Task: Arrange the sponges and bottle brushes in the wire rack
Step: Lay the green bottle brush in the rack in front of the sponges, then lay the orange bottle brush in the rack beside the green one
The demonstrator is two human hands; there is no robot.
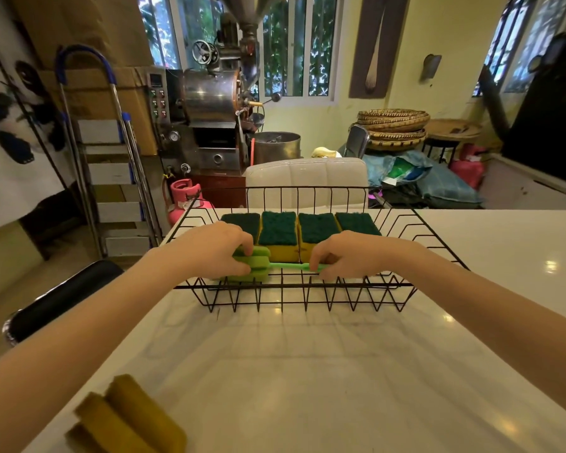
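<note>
A black wire rack (307, 289) stands on the white table. Several yellow sponges with dark green scrub tops (278, 228) lie side by side along the rack's far side. A green bottle brush (285, 265) lies across the rack's front part, foam head to the left. My left hand (214, 246) grips the foam head. My right hand (350, 253) pinches the thin green handle. Both hands are inside the rack.
Yellow-brown sponges (128, 420) lie at the table's near left corner. A white chair back (306, 178) stands behind the table. A stepladder (108, 165), a metal roasting machine (209, 119) and a pink gas cylinder (183, 201) stand to the left.
</note>
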